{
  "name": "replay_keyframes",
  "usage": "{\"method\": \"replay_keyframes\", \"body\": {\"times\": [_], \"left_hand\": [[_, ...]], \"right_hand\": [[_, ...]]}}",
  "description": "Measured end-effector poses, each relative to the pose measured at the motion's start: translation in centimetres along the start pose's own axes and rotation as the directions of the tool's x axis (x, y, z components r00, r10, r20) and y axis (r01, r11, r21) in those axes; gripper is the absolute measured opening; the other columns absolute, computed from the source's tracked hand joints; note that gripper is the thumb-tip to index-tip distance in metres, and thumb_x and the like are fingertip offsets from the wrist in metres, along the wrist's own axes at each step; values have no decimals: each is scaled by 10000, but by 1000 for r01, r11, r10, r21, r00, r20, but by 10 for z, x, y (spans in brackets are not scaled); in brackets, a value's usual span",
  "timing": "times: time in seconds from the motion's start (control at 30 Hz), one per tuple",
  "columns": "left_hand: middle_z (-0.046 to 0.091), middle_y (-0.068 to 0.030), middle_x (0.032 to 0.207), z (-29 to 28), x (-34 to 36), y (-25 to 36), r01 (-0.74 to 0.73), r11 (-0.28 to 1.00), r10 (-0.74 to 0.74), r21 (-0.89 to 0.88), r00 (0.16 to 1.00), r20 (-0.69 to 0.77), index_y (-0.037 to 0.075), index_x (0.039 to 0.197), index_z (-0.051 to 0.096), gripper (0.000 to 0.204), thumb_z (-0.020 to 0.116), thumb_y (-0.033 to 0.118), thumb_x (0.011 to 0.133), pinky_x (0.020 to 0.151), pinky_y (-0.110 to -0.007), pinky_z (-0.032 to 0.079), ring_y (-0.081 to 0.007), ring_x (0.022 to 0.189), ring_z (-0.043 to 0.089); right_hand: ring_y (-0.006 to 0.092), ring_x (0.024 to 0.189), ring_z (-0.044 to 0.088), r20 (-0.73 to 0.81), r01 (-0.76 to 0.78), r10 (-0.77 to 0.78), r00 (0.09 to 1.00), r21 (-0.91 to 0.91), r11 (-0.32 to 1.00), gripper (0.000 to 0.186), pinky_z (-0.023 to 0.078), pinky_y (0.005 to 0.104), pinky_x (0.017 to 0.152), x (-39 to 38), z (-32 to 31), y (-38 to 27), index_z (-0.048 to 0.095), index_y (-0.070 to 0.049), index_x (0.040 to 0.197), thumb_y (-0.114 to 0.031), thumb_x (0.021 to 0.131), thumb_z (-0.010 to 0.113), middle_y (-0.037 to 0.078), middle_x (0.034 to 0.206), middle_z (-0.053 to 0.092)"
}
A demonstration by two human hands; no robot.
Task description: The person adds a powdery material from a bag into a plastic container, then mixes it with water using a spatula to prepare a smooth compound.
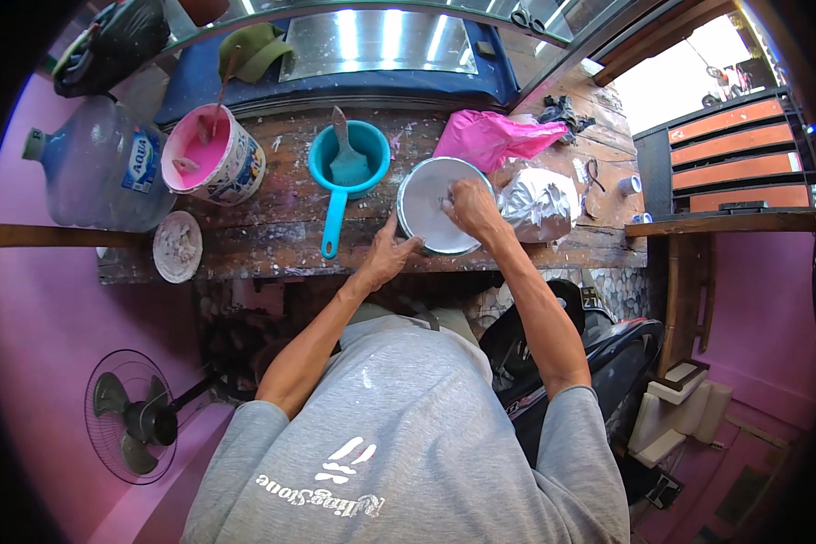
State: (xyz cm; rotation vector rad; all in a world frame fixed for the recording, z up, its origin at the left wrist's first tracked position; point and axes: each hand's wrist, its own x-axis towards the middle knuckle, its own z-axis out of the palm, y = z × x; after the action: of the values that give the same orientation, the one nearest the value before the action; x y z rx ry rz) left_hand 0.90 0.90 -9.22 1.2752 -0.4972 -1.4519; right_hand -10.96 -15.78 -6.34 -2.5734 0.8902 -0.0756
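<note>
A round white tub [422,213] with pale, whitish contents stands near the front edge of the wooden workbench. My left hand [387,257] grips its near left side, thumb and fingers around the wall. Over the tub's right part is my right hand [471,210], closed with the knuckles up; what it holds, if anything, is hidden. Left of the tub sits a teal dipper [349,189] with its handle toward me and a paintbrush [345,150] leaning inside. Against the tub's right side lies a crumpled silver bundle [539,205].
A bucket of pink paint [231,177] stands left, beside a large clear water jug [95,172] and a crusted white lid [178,247]. A pink plastic bag [494,138] lies behind the tub. At the back are a metal sheet [381,41] and an olive cap [254,53].
</note>
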Motion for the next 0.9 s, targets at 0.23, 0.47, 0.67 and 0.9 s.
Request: {"method": "replay_keyframes", "body": {"times": [0.23,0.47,0.67,0.9], "left_hand": [[667,-158,891,-16,8,9,8,995,-14,94,998,58,58,1477,175,734,612,91,889,578,-325,539,-242,656,695],[666,-128,942,-33,17,-11,-155,917,190,369,980,-62,67,1450,323,610,586,206,917,618,-320,534,-153,655,643],[672,-174,947,-13,0,9,-30,933,84,359,987,-135,74,1456,312,626,551,314,930,651,-346,533,-180,673,659],[661,-135,889,-15,-2,3,-71,934,134,351,978,-158,104,1463,309,623,562,320,937,574,-317,531,-158,632,633]], "right_hand": [[414,759,626,1,95,-96,995,-144,985,143,502,472,714,-14,3,0,644,31,750,-98,730,586,254,754,629],[401,796,626,-88,88,-94,992,-72,993,158,499,471,736,0,1,3,637,39,741,-103,745,568,256,783,626],[406,789,630,141,155,-155,978,15,988,201,504,464,746,-2,5,-2,640,47,722,-149,729,600,265,769,628],[427,743,615,50,58,-56,997,-42,997,242,494,481,702,-13,3,3,626,62,744,-171,710,680,267,758,621]]}}
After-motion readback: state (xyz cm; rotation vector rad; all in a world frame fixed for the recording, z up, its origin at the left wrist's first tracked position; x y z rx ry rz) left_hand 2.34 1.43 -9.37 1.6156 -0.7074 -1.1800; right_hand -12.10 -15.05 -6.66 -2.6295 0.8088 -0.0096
